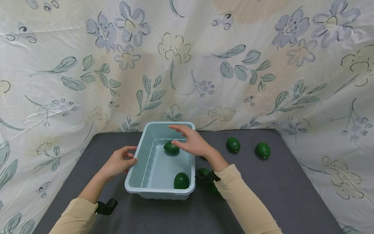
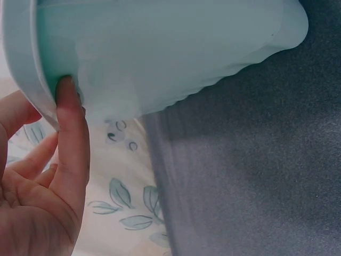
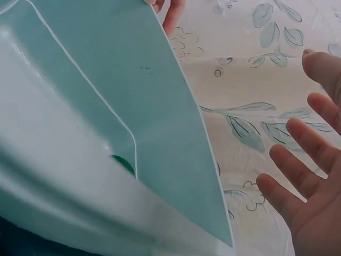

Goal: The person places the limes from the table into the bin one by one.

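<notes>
A pale blue-green plastic tub point(image 1: 155, 165) stands on the table, slightly tilted in the head view. My left hand point(image 1: 118, 162) pinches its left rim; in the left wrist view a finger point(image 2: 73, 138) lies against the outer wall under the lip. Over the tub's right side hovers my right hand point(image 1: 191, 141), fingers spread and holding nothing. Inside the tub, one glossy dark green avocado point(image 1: 170, 148) lies below the right thumb. Another avocado point(image 1: 181, 180) is in the near right corner. The right wrist view shows the right hand point(image 3: 314, 165) with its fingers apart.
Two avocados, one nearer point(image 1: 233, 145) and one farther right point(image 1: 262, 150), lie on the dark grey table point(image 1: 248, 201). More green fruit point(image 1: 203, 172) sits beside the tub, partly hidden by the right wrist. A floral curtain point(image 1: 187, 65) hangs behind the table.
</notes>
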A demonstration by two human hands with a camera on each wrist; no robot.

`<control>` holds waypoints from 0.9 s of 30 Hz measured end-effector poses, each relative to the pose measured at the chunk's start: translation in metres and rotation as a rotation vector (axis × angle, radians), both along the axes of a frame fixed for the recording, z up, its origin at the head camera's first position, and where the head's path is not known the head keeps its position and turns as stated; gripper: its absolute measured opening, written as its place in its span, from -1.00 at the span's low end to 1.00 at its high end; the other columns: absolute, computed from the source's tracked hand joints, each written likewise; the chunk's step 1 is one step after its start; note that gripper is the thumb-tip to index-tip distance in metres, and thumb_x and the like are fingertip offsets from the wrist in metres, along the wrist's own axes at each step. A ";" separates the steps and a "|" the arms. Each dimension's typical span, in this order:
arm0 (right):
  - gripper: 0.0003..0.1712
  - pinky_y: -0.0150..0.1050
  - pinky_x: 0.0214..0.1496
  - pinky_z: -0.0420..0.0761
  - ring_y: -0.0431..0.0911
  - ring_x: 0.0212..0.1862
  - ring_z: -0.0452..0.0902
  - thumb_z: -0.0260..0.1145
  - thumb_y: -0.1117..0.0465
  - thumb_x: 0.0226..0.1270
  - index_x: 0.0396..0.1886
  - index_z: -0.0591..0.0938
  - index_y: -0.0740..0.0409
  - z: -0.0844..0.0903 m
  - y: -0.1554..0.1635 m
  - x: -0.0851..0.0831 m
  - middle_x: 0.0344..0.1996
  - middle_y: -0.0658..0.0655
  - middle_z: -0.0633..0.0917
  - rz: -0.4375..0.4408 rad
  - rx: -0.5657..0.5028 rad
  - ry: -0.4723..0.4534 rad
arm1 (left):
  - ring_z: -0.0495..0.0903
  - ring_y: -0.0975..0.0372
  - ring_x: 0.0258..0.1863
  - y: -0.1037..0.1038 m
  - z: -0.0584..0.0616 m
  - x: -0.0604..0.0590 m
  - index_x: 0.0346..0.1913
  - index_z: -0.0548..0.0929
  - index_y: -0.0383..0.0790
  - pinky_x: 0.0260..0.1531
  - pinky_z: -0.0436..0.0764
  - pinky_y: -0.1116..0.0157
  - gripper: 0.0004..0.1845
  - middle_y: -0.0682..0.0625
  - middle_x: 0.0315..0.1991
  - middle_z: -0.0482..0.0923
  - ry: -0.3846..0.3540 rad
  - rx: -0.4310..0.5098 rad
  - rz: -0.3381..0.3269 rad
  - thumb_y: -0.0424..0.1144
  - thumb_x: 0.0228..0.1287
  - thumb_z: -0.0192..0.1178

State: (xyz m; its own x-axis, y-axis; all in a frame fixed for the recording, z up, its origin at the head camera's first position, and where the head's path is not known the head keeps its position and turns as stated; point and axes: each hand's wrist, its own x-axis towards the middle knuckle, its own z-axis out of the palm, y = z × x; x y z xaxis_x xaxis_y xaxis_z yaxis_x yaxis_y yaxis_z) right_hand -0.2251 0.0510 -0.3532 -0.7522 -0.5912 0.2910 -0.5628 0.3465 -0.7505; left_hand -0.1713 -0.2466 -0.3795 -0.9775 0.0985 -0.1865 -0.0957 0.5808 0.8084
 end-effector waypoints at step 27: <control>-0.43 -0.06 0.18 0.42 -0.06 0.22 0.35 0.26 0.12 0.25 0.27 0.37 -0.03 -0.017 0.086 0.021 0.19 0.02 0.44 -0.165 -0.050 0.072 | 0.59 0.15 -0.36 0.000 -0.002 -0.001 0.31 0.23 -0.25 -0.46 0.64 0.17 -0.40 -0.23 -0.13 0.45 -0.016 0.000 -0.002 -0.29 0.23 0.15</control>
State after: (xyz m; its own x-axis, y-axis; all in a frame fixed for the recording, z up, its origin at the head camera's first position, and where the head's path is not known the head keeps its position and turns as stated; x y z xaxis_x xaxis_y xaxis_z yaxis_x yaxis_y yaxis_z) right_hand -0.2042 0.1369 -0.3699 -0.8138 -0.4449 0.3739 -0.5545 0.4017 -0.7288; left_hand -0.1725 -0.2466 -0.3813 -0.9741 0.1009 -0.2025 -0.1076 0.5810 0.8068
